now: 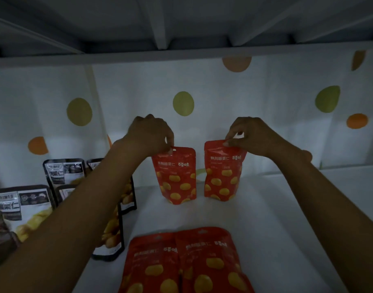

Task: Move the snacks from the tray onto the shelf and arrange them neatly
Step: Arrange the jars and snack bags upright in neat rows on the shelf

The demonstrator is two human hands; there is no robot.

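Left grip (152,134) pinches the top edge of a red pouch (175,176); right grip (253,134) pinches the top of a second pouch (222,172). Both stand upright on the shelf (276,208), just apart, fronts to camera. Front pouches (206,263) are cut off below. The left forearm partly hides the black pouches (22,206).

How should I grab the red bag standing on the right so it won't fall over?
Pinch its top strip, coming straight down from above. The right red bag stands upright and its belly bulges, but the top is thin and flat, easy to pinch. The right hand pinches it just there.
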